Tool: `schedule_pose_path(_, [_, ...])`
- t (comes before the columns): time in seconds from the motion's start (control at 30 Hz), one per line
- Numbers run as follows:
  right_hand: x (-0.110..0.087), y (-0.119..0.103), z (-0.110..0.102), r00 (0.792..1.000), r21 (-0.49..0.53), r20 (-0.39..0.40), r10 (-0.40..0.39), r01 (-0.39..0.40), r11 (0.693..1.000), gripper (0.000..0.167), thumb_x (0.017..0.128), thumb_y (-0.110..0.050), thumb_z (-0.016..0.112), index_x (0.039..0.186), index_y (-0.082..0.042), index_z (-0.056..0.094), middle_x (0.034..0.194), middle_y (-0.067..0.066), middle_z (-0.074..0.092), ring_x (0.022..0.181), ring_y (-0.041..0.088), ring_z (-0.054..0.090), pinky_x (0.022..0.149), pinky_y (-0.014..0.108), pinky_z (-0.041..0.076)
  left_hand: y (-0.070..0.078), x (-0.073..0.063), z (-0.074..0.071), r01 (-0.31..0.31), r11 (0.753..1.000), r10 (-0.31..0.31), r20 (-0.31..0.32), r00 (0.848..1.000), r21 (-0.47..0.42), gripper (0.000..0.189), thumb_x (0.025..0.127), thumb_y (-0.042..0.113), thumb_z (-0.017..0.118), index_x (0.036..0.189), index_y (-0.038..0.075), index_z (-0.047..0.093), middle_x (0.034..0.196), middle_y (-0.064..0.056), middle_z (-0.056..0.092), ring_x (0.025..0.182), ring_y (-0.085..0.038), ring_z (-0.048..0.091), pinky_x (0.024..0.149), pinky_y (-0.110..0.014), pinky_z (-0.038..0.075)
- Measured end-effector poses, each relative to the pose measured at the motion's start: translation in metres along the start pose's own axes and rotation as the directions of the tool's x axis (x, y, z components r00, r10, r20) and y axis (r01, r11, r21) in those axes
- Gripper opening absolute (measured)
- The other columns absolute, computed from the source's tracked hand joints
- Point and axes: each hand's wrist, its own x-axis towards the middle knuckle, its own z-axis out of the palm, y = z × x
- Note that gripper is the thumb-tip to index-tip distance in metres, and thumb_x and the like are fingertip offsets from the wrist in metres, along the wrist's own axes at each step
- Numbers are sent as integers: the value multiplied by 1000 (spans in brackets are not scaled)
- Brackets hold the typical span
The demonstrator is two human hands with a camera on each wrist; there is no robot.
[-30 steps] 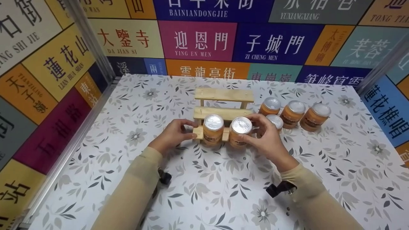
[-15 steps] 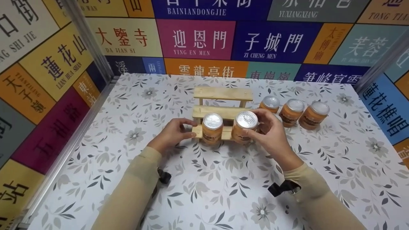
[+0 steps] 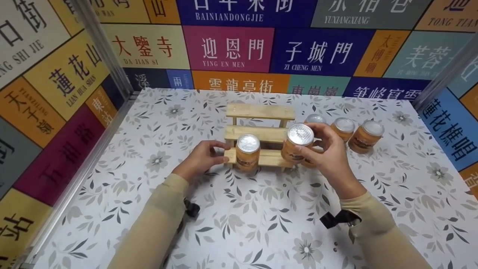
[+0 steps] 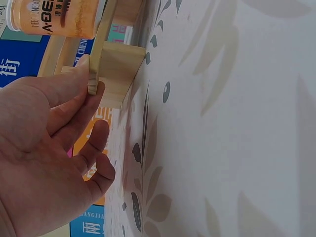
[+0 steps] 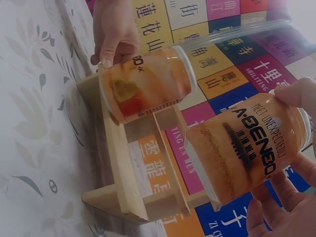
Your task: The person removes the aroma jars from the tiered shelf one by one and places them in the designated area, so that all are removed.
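Note:
My left hand [image 3: 201, 158] pinches the left end of the lowest step of a small three-step wooden rack [image 3: 259, 133], thumb above and fingers below in the left wrist view. An orange-labelled can [image 3: 247, 156] with a silver top stands upright on that step's left part. In my right hand [image 3: 332, 155] is a second such can [image 3: 293, 151], gripped between thumb and fingers. This held can [image 5: 239, 148] is raised off the step near its right end, apart from the rack in the right wrist view.
Several more orange cans stand on the table right of the rack, among them a far-right can [image 3: 366, 137] and a middle can [image 3: 343, 127]. My right hand and the held can partly hide others. Printed panels [image 3: 229, 48] wall in the flower-patterned table [image 3: 261, 224].
My right hand has moved the held can up and to the right, away from the can on the step. The left hand stays at the rack's end.

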Motion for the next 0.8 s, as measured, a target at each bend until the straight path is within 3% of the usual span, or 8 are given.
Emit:
schedule_pose_path(0.33, [-1, -3, -19, 999, 62, -50, -17, 20, 998, 55, 80, 9, 82, 131, 1, 61, 120, 7, 66, 109, 20, 61, 87, 27, 48, 1, -1, 0, 27, 1000, -27, 7, 1000, -6, 35, 89, 13, 81, 124, 16, 73, 110, -8, 70, 91, -22, 57, 78, -32, 47])
schedule_pose_path(0.8, [-6, 2, -60, 991, 22, -131, 17, -14, 1000, 53, 82, 8, 81, 131, -2, 62, 121, 1, 67, 109, 16, 61, 89, 19, 48, 0, 0, 1, 31, 999, -31, -4, 1000, -18, 35, 89, 12, 81, 122, 17, 74, 110, -10, 69, 92, -22, 54, 79, -33, 45])
